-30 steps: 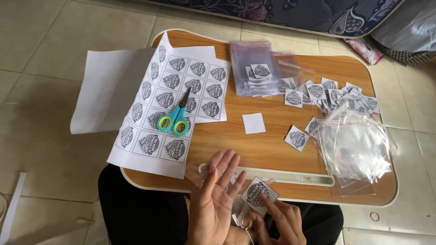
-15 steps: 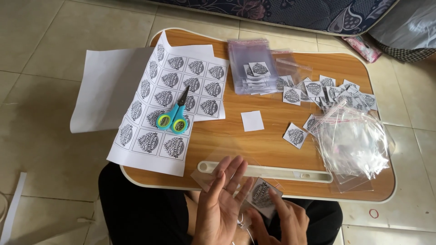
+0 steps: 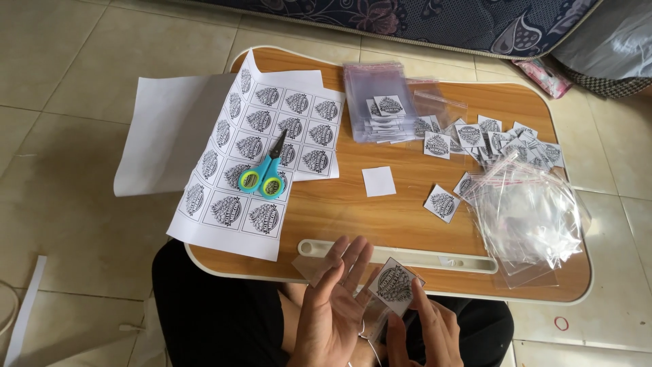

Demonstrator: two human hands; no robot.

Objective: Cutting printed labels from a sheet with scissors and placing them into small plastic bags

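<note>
Both hands sit just off the near edge of the counter (image 3: 407,217), over the lap. Left hand (image 3: 333,306) is palm up, fingers (image 3: 356,255) spread apart and straight, w/ a small clear plastic bag (image 3: 316,266) lying across the fingers; bag's top corner pokes out past the index side toward the near edge. Right hand (image 3: 424,333) pinches a square printed label (image 3: 395,284) from below, fingers closed on its lower edge; label is tilted, print side up, touching the left palm's right side at the bag mouth. Can't tell if the label is partly inside the bag yet.

On the counter: printed label sheet (image 3: 265,156) at the left edge, hanging over the near-left corner, w/ blue-green scissors (image 3: 266,175) on it. Stack of filled bags (image 3: 380,102) at the far edge, middle. Blank white square (image 3: 378,181) mid-counter. Loose cut labels (image 3: 489,139) far right; pile of empty clear bags (image 3: 530,214) at the right edge.
</note>
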